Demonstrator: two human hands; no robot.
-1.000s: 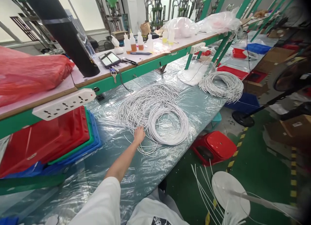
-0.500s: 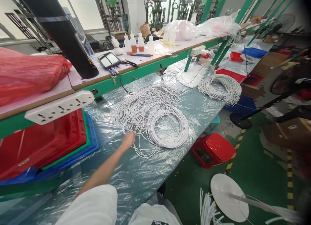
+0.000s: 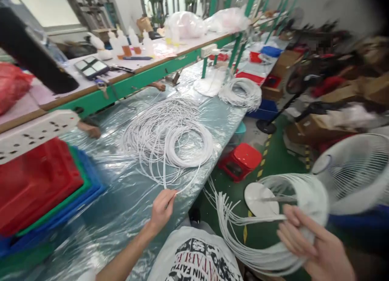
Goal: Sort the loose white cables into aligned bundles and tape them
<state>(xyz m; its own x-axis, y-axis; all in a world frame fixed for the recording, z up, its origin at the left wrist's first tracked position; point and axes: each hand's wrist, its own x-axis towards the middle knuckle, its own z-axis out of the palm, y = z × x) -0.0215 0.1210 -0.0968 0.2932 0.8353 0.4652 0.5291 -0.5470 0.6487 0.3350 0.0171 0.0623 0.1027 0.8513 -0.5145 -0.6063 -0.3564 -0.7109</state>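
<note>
My left hand (image 3: 164,208) is pinched on a white cable (image 3: 164,171) near the table's front edge. That cable runs up toward the loose pile of white cables (image 3: 152,129) on the film-covered table. Beside the pile lies a neatly wound coil of white cable (image 3: 207,145). Off the table at the right, my right hand (image 3: 310,240) is closed around a looped bundle of white cables (image 3: 240,248), whose many loose ends fan out toward the table edge.
Another person's hands (image 3: 91,130) show beneath the shelf (image 3: 127,86) across the table. Stacked red, green and blue trays (image 3: 39,184) stand at left. A further cable coil (image 3: 240,92) lies at the far end. A red stool (image 3: 240,161) and a white fan (image 3: 355,171) stand right.
The view has swung right. My left hand has drawn back from the pile with a cable. My right hand and its bundle have come into view, as have the other person's hands.
</note>
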